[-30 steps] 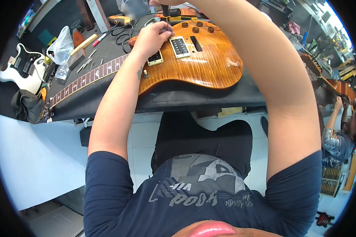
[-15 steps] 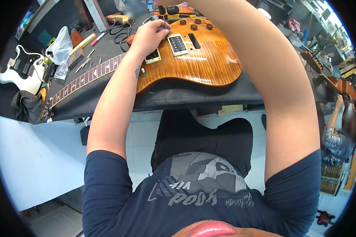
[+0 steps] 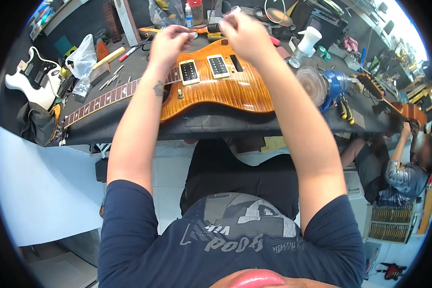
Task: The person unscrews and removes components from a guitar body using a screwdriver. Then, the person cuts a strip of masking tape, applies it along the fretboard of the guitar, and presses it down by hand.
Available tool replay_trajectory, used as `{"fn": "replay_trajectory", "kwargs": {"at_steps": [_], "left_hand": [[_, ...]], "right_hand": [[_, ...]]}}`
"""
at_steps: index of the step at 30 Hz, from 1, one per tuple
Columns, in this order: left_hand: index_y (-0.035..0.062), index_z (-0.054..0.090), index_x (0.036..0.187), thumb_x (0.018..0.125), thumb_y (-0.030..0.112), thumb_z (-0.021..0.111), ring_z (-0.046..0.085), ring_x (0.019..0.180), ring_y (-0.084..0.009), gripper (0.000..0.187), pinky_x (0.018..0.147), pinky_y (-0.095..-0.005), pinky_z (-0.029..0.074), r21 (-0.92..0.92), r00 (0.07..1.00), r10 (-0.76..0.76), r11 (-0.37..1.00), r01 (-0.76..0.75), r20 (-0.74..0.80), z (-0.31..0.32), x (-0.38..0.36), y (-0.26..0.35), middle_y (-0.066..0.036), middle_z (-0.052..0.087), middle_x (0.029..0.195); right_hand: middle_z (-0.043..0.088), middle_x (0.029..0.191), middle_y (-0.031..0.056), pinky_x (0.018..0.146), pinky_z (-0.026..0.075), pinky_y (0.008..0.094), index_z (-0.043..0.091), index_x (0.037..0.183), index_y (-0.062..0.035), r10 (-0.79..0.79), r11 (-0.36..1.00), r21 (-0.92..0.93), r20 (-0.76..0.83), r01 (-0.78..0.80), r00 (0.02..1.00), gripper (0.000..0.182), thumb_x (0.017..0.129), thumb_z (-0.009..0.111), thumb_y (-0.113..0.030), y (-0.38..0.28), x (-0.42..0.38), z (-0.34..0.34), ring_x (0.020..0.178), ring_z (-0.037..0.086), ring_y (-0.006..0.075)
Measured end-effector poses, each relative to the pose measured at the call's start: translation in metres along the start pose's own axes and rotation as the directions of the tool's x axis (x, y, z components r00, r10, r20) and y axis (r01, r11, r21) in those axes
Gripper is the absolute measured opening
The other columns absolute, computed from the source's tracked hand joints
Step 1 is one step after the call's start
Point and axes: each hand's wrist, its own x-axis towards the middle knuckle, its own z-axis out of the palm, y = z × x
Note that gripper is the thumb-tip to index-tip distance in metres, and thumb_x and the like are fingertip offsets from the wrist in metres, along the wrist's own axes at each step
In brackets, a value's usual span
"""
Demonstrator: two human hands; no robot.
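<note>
softly, the left hand (image 3: 168, 47) and the right hand (image 3: 247, 37) hover near the far edge of an amber guitar (image 3: 221, 93).
the left hand's fingers curl and the right hand's bend, blurred; i cannot tell whether either grips anything. the guitar lies face up on the dark surface (image 3: 206, 124), its neck (image 3: 105, 100) pointing left. yellow-handled pliers (image 3: 345, 110) lie beyond the right arm (image 3: 297, 110).

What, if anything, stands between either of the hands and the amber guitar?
Nothing visible stands between the left hand or right hand and the amber guitar. The white guitar lies well off to the left. What the right hand covers, and whether either touches the amber guitar, I cannot tell.
</note>
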Motion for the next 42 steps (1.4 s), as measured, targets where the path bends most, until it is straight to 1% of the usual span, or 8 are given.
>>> {"fn": "replay_trajectory", "kwargs": {"at_steps": [3,13,18,24,27,33,37,42], "left_hand": [[-0.0035,0.068,0.120,0.099,0.006,0.069,0.072,0.081,-0.0143,0.023,0.075,-0.0284,0.061,0.122,0.996,-0.082,0.989,0.085,-0.028,-0.065,0.010,0.015,-0.012,0.078,0.102],[-0.0043,0.068,0.088,0.089,-0.007,0.066,0.071,0.060,-0.0221,0.004,0.054,-0.0342,0.059,0.687,0.829,-0.507,0.517,0.512,-0.237,-0.170,0.008,-0.011,-0.012,0.071,0.074],[-0.0019,0.078,0.078,0.083,-0.001,0.070,0.075,0.058,-0.0227,0.010,0.056,-0.0392,0.060,0.957,0.870,-0.436,0.062,0.285,-0.231,-0.167,0.025,-0.029,-0.014,0.075,0.070],[-0.0021,0.076,0.082,0.087,-0.003,0.070,0.076,0.063,-0.0221,0.008,0.060,-0.0368,0.064,0.701,0.763,-0.554,0.397,0.593,-0.332,-0.176,0.029,-0.023,-0.014,0.077,0.076],[-0.0007,0.069,0.104,0.092,-0.003,0.071,0.076,0.071,-0.0209,0.012,0.066,-0.0317,0.066,0.570,0.791,-0.537,0.566,0.596,-0.294,-0.180,0.021,0.013,-0.010,0.074,0.086],[-0.0005,0.065,0.117,0.094,0.006,0.078,0.076,0.084,-0.0176,0.027,0.074,-0.0298,0.064,0.198,0.967,-0.218,0.950,0.242,-0.135,-0.088,-0.013,0.031,-0.011,0.076,0.095],[-0.0010,0.062,0.121,0.098,0.001,0.071,0.074,0.085,-0.0148,0.025,0.074,-0.0301,0.062,0.297,0.992,-0.026,0.955,-0.012,0.123,0.016,-0.025,0.006,-0.010,0.075,0.099],[-0.0018,0.060,0.120,0.100,0.000,0.069,0.072,0.089,-0.0127,0.022,0.079,-0.0302,0.060,0.319,0.976,0.045,0.941,-0.113,0.215,0.065,-0.045,-0.001,-0.006,0.072,0.094]], "right_hand": [[0.069,0.131,0.0202,0.109,0.050,0.0484,0.068,0.129,-0.0024,0.049,0.978,-0.207,0.309,0.017,0.950,0.042,0.099,0.072,-0.031,0.009,-0.076,-0.004,0.124,0.063,0.0386],[0.050,0.162,0.0126,0.119,0.035,0.0587,0.055,0.155,-0.0124,0.035,0.920,-0.380,0.324,0.096,0.945,0.067,0.102,0.061,-0.053,0.005,-0.124,0.013,0.146,0.045,0.0408],[0.039,0.172,0.0116,0.124,0.025,0.0632,0.041,0.164,-0.0043,0.130,0.892,-0.445,0.422,0.080,0.897,0.088,0.102,0.054,-0.065,-0.007,-0.099,0.033,0.157,0.032,0.0421],[0.042,0.170,0.0125,0.124,0.027,0.0566,0.047,0.160,-0.0037,0.089,0.906,-0.414,0.397,0.091,0.914,0.083,0.102,0.055,-0.063,-0.008,-0.105,0.025,0.154,0.038,0.0376],[0.051,0.162,0.0140,0.122,0.031,0.0557,0.054,0.153,-0.0021,0.036,0.928,-0.362,0.313,0.084,0.949,0.073,0.100,0.063,-0.053,-0.005,-0.112,0.027,0.150,0.043,0.0359],[0.071,0.132,0.0181,0.108,0.048,0.0507,0.068,0.128,-0.0003,0.183,0.968,0.169,0.029,-0.185,0.983,0.044,0.094,0.076,-0.025,0.008,-0.110,0.022,0.128,0.062,0.0384],[0.076,0.114,0.0158,0.090,0.057,0.0392,0.070,0.121,0.0019,0.423,0.812,0.468,-0.058,-0.350,0.904,0.028,0.098,0.071,-0.016,0.021,-0.110,0.020,0.102,0.073,0.0270],[0.076,0.109,0.0134,0.086,0.057,0.0357,0.070,0.118,0.0020,0.388,0.788,0.546,-0.079,-0.285,0.918,0.023,0.101,0.069,-0.014,0.030,-0.115,0.020,0.097,0.072,0.0205]]}}
